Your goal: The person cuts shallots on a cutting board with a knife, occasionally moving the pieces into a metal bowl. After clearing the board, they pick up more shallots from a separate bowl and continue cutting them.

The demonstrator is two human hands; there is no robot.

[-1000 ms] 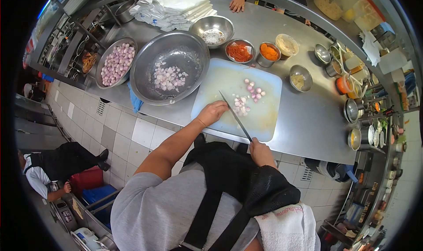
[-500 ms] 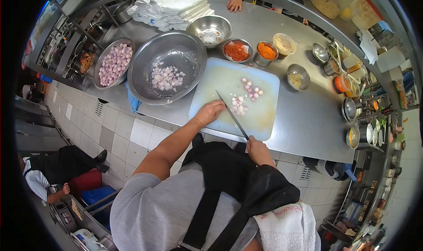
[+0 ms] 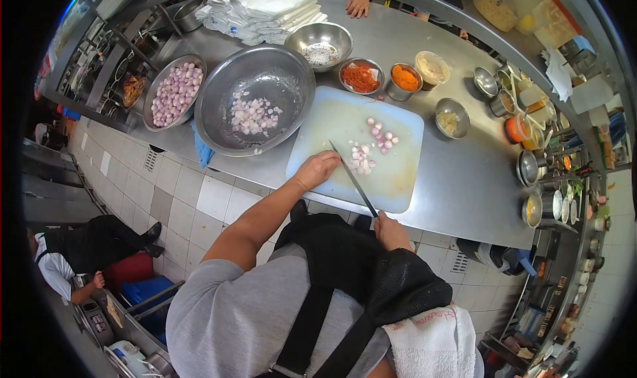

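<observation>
My right hand (image 3: 391, 232) is closed round the handle of a long knife (image 3: 355, 183), whose blade slants up and left over the cutting board (image 3: 405, 185). At the board's left part, my left hand (image 3: 318, 168) has its fingers pressed together near the blade's tip; what they hold is hidden. Right of the blade lie peeled white shallots (image 3: 361, 159), and above them a small group of purple shallots (image 3: 383, 136). Left of the board stands a large metal bowl (image 3: 212, 122) with sliced shallots (image 3: 254, 114) in it.
A bowl of whole shallots (image 3: 176, 94) stands far left. Behind the board are bowls of orange shreds (image 3: 359, 78) and orange pieces (image 3: 405, 79). A co-worker's hand (image 3: 358, 5) rests on the far table edge; another person (image 3: 86, 248) is at lower left.
The view has shifted slightly, so the table items appear a little to the right. My hands and the knife keep nearly the same pose.
</observation>
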